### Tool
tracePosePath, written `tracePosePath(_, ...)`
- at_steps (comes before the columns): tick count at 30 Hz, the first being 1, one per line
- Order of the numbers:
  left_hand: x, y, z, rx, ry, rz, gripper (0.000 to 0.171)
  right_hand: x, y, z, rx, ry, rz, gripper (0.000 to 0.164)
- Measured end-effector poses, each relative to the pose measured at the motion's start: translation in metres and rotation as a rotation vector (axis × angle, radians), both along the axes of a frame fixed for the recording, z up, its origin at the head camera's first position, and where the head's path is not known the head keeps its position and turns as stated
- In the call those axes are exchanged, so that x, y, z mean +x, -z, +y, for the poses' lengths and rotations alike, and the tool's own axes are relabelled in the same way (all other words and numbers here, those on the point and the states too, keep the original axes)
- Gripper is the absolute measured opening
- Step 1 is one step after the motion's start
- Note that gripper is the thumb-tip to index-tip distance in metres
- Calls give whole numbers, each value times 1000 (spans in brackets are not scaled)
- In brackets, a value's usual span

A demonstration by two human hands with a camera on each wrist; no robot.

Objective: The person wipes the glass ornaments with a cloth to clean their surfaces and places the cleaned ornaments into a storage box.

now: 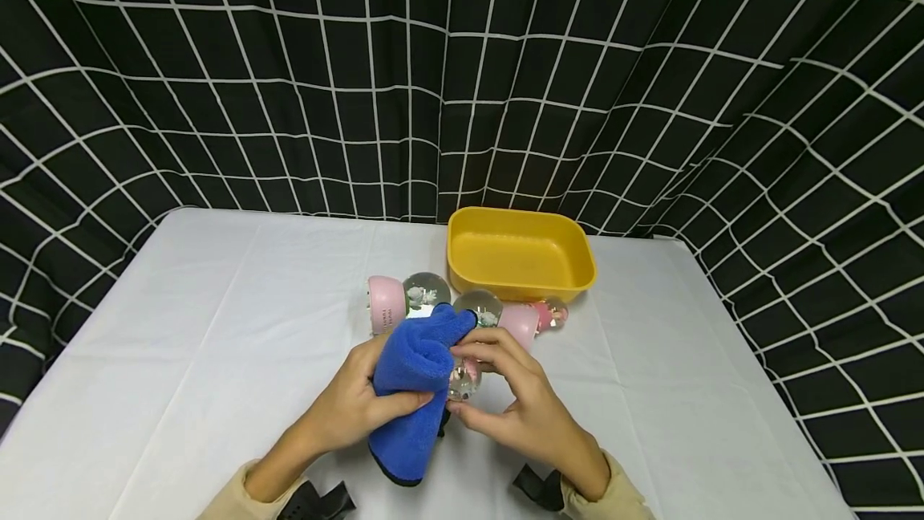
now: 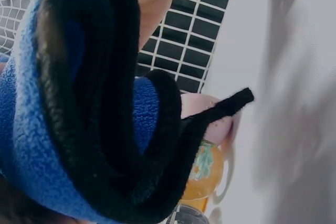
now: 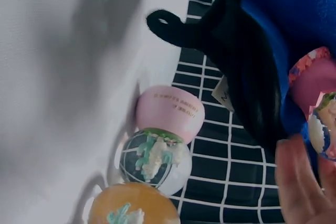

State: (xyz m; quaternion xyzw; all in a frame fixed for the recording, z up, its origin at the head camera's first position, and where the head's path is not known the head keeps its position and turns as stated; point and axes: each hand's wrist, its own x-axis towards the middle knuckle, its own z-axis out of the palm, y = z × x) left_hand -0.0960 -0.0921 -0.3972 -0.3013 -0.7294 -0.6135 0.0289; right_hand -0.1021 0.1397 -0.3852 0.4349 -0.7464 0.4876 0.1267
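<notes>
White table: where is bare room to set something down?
The table is bare between its left edge, the left hand and the left snow globe; likewise between its right edge, the right hand and the yellow tray. The middle is crowded: blue cloth, both hands, small globe, other globes.

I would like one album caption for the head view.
Left hand grips a fluffy blue cloth, right hand holds a small clear globe; a yellow rectangular plastic tub stands behind.
</notes>
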Motion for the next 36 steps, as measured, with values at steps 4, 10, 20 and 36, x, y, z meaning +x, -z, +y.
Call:
tracePosePath(4,0,2,0,-29,-68,60,54,1,1,0,-22,-18,-84,48)
tracePosePath(10,1,3,0,-13,-92,68,44,2,1,-1,-57,-57,-100,44)
tracePosePath(20,-2,-1,-8,56,24,-140,41,-1,4,1,-107,-115,-19,41)
tracePosePath(36,0,-1,-7,115,23,-157,32,-3,2,2,-127,-193,70,34)
